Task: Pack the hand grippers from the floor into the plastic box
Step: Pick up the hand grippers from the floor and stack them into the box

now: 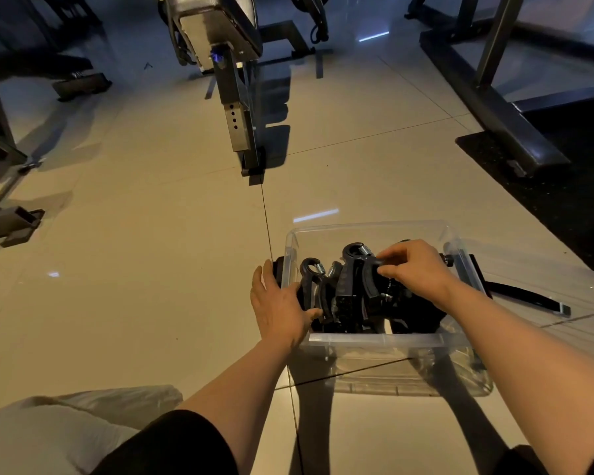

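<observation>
A clear plastic box (374, 341) stands on the tiled floor in front of me. Several black hand grippers with steel springs (347, 293) stand packed side by side inside it. My right hand (415, 269) reaches in from the right and pinches the top handle of the tallest hand gripper (359, 265). My left hand (278, 303) lies over the box's left wall, its thumb pressed against the leftmost hand gripper (311, 279). The bottoms of the grippers are hidden by the box's front rim.
A black strap with a metal end (528, 298) lies on the floor right of the box. A bench leg (244, 132) stands ahead; other gym frames (494, 108) stand at right and left. A pale bag (83, 416) lies near my left knee.
</observation>
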### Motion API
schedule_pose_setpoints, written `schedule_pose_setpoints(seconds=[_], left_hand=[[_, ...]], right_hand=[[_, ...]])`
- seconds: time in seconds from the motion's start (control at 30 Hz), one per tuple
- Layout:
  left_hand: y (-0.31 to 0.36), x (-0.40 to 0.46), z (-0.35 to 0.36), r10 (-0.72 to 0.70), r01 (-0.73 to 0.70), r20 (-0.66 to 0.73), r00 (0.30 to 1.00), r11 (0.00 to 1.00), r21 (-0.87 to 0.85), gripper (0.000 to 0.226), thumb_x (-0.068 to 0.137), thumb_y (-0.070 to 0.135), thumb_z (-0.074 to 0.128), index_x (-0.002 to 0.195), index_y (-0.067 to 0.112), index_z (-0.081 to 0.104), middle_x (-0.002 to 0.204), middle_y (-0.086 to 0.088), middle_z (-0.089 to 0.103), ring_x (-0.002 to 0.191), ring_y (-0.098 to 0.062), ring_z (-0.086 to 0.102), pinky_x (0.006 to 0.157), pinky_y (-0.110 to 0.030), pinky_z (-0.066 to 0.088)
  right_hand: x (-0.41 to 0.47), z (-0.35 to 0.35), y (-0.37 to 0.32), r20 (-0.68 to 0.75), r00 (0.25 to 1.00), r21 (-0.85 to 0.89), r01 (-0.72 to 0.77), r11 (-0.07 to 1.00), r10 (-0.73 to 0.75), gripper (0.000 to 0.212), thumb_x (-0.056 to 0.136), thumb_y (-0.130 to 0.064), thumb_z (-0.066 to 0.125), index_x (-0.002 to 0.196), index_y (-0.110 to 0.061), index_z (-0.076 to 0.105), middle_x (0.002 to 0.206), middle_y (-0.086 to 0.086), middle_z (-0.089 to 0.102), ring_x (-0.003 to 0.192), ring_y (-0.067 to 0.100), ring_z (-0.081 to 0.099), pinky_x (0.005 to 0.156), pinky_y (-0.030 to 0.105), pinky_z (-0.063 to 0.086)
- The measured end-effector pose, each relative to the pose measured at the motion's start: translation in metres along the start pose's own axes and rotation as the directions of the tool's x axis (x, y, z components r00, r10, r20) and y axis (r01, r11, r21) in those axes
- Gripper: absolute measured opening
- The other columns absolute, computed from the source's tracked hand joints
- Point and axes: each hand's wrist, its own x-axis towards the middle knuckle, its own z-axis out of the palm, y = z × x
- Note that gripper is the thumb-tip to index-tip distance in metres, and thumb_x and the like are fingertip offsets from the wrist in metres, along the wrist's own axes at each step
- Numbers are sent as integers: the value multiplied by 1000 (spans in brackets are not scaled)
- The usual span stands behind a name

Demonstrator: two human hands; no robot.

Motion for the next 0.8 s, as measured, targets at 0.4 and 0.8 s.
schedule_pose_setpoints(seconds=[0.4, 0.8], left_hand=[[11, 32, 4, 141, -130, -31, 990, 964, 232, 42, 82, 58, 57, 95, 20, 68, 160, -13, 0, 146, -33, -11, 117, -51, -4], [5, 25, 9, 195, -258, -234, 952, 925, -278, 24, 79, 3, 58, 102, 0, 53, 116, -23, 52, 115, -39, 47, 97, -46, 45]], right_hand=[[12, 25, -1, 36, 999, 21, -7, 1000, 6, 29, 83, -9, 69, 112, -10, 68, 105, 6, 69, 98, 16, 62, 90, 26, 47], [23, 34, -8, -14, 1000, 51, -20, 999, 20, 27, 81, -12, 72, 108, -10, 71, 108, 5, 69, 100, 16, 62, 95, 30, 48]])
